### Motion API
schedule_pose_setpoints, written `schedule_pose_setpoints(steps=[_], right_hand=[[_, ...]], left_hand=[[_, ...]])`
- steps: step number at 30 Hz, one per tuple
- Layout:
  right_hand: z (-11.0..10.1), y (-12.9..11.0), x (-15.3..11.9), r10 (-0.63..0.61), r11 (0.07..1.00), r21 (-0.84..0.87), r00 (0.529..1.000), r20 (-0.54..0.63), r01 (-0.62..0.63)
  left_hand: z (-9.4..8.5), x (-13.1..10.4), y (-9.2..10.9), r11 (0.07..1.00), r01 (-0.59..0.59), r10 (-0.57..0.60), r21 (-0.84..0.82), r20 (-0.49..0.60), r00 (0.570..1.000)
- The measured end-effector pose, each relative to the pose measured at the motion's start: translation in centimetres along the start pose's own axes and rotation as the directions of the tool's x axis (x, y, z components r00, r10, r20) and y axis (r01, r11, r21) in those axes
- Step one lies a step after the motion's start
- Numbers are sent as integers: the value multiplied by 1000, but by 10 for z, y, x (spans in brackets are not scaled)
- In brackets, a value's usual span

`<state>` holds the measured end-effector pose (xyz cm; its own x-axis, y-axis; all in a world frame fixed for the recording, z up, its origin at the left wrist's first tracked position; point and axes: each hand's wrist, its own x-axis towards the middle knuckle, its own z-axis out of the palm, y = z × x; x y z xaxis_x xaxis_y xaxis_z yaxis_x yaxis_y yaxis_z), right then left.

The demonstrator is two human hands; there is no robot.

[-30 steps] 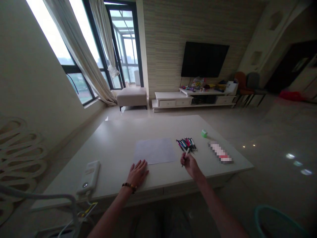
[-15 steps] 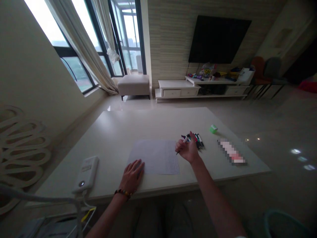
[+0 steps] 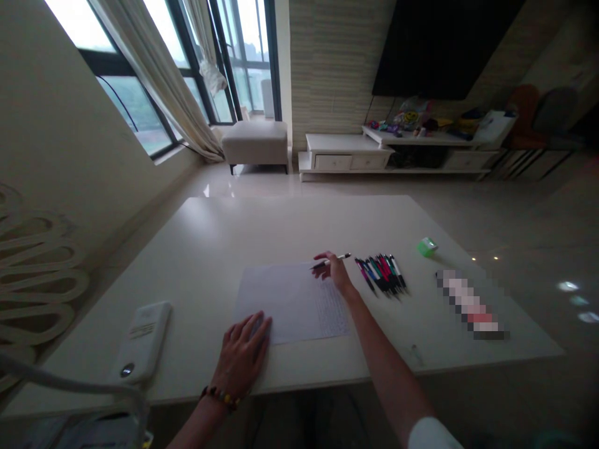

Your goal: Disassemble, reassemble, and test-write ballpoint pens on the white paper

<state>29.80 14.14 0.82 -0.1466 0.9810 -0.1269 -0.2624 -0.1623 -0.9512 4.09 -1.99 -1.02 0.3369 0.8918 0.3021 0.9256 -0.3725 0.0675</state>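
Observation:
A white sheet of paper lies on the white table, with rows of fine writing along its right side. My left hand rests palm down over the sheet's lower left corner, fingers stretched out. Over the paper's upper right part, my right hand grips a pen. The pen is held nearly level, its dark point toward the left; I cannot tell if it touches the sheet. Several pens in various colours lie side by side to the right of this hand.
A green block-shaped item and a pixelated oblong thing sit at the table's right. On the left is a white device with a round button. A grey tube crosses the lower left. Beyond the table stand an ottoman and a TV cabinet.
My right hand has moved left from beside the pens to over the paper, and the pen has turned nearly level. My left hand stays on the sheet. The view has tilted down.

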Motion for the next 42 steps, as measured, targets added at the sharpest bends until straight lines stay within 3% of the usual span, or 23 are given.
schedule_pose_setpoints(steps=[4, 13, 21, 29, 37, 42], right_hand=[[-1, 18, 1, -21, 980, -196, 998, 53, 31], [0, 38, 8, -270, 772, -618, 957, -110, 147], [2, 40, 9, -280, 670, -736, 951, -129, 98], [1, 42, 9, -272, 691, -715, 955, -123, 105], [3, 29, 2, -285, 863, -475, 943, -173, 173], [14, 9, -25, -271, 913, -365, 938, -217, 179]], left_hand=[[1, 0, -1, 1000, -1, 1, 5, 14, 1000], [-1, 1, 0, 1000, -1, 1, -1, 20, 1000], [-2, 2, 1, 1000, 1, -1, 0, 36, 999], [-1, 2, 1, 1000, -3, 2, 7, 26, 1000], [-3, 1, 3, 1000, 22, -21, -17, 45, 999], [-2, -1, 2, 998, 26, -26, -56, 0, 1000]])
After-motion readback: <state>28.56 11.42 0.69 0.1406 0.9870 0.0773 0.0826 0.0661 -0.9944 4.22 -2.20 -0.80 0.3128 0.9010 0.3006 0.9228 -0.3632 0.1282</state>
